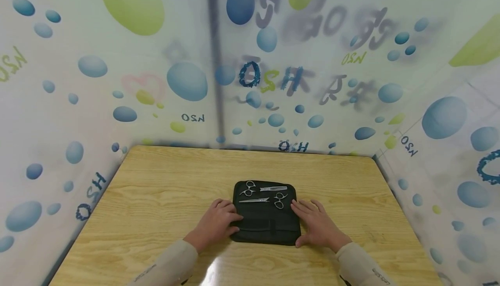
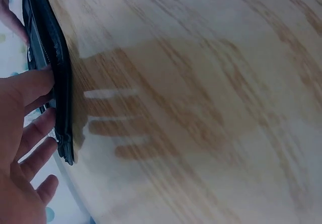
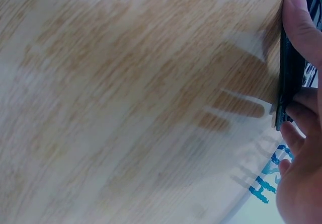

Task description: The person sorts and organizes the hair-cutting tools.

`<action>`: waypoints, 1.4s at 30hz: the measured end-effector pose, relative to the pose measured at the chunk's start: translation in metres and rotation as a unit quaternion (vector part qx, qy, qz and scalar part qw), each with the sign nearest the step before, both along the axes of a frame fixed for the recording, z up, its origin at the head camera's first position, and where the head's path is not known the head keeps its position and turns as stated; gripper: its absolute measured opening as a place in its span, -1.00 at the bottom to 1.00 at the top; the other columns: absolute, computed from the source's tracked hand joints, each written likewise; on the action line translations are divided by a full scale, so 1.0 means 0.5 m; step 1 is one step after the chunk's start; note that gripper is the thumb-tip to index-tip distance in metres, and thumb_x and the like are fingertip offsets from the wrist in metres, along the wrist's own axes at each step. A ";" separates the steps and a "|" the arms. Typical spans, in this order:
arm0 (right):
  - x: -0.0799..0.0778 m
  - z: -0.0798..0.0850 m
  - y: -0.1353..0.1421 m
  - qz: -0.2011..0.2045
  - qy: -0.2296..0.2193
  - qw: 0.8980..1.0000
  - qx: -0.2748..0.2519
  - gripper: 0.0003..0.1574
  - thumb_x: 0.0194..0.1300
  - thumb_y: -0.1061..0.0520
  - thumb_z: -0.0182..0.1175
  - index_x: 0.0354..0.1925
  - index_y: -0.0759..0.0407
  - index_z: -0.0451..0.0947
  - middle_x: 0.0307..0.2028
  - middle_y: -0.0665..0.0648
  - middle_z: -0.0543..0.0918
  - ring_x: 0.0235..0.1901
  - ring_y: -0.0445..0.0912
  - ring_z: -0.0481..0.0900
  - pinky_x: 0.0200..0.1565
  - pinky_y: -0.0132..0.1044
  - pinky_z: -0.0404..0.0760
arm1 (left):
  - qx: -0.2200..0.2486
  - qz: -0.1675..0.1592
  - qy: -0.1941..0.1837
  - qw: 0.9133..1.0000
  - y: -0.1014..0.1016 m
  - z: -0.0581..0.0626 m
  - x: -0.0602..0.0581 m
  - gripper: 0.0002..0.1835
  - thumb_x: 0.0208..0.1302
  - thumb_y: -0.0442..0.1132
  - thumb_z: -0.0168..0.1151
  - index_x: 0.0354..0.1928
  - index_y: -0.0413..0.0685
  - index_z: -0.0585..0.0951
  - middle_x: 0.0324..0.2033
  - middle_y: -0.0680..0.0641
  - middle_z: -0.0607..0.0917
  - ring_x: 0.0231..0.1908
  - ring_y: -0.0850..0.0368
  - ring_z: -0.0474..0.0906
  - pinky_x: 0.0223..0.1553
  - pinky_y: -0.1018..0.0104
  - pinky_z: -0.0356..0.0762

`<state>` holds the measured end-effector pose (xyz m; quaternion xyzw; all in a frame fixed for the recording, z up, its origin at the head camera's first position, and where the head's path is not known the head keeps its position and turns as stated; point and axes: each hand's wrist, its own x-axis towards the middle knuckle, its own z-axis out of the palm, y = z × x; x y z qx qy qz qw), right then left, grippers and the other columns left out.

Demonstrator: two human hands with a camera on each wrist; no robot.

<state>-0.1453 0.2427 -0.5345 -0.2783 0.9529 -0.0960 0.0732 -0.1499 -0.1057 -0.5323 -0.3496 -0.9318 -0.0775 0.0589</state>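
Left hand (image 1: 218,220) and right hand (image 1: 318,226), fingers relaxed, touch opposite sides of a black rectangular case (image 1: 265,212) bearing silver metal scissors (image 1: 274,189)

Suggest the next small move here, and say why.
Perhaps let the left hand steady the black case while the right hand reaches for the lower scissors: they lie exposed, handles toward that hand, and both hands touch the case's sides.

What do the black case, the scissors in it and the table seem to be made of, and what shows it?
Black case: perhaps leather or imitation leather, softly shiny along its edge; which one is unclear.
Scissors: apparently polished metal, judging by their silvery shine.
Table: wood or wood-look laminate, with brown grain and a glossy top that reflects light.
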 end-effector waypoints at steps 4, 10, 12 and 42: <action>0.000 -0.001 0.001 0.002 0.003 1.000 0.001 0.42 -0.27 -0.50 0.41 0.43 0.16 0.24 0.44 0.14 0.30 0.41 0.12 0.25 0.38 0.22 0.06 | -0.005 0.003 -0.017 1.000 -0.002 0.003 0.001 -0.70 0.10 0.00 0.43 -0.07 0.27 0.75 -0.22 0.13 0.67 0.03 0.09 0.52 0.19 -0.01 0.43; 0.000 -0.001 0.003 0.003 0.007 1.000 -0.004 0.42 -0.28 -0.51 0.41 0.43 0.16 0.25 0.43 0.14 0.31 0.40 0.13 0.26 0.37 0.22 0.05 | 0.008 0.007 -0.050 0.999 -0.008 0.008 -0.005 -0.72 0.10 -0.07 0.43 -0.09 0.25 0.75 -0.16 0.14 0.72 0.06 0.06 0.54 0.19 -0.05 0.41; -0.001 -0.001 0.003 0.003 0.006 1.000 -0.007 0.42 -0.28 -0.50 0.42 0.43 0.16 0.25 0.43 0.14 0.32 0.40 0.13 0.26 0.37 0.22 0.04 | 0.015 0.014 -0.059 0.998 -0.010 0.010 -0.008 -0.75 0.10 -0.11 0.43 -0.13 0.24 0.76 -0.15 0.14 0.74 0.07 0.05 0.55 0.20 -0.06 0.40; -0.001 0.000 0.007 0.003 -0.009 1.000 -0.005 0.42 -0.25 -0.49 0.43 0.45 0.14 0.21 0.46 0.12 0.27 0.43 0.13 0.21 0.39 0.23 -0.01 | 0.012 0.015 -0.078 0.997 0.000 0.010 -0.020 -0.74 0.01 0.03 0.48 -0.20 0.25 0.74 -0.17 0.15 0.73 0.08 0.05 0.51 0.22 -0.12 0.38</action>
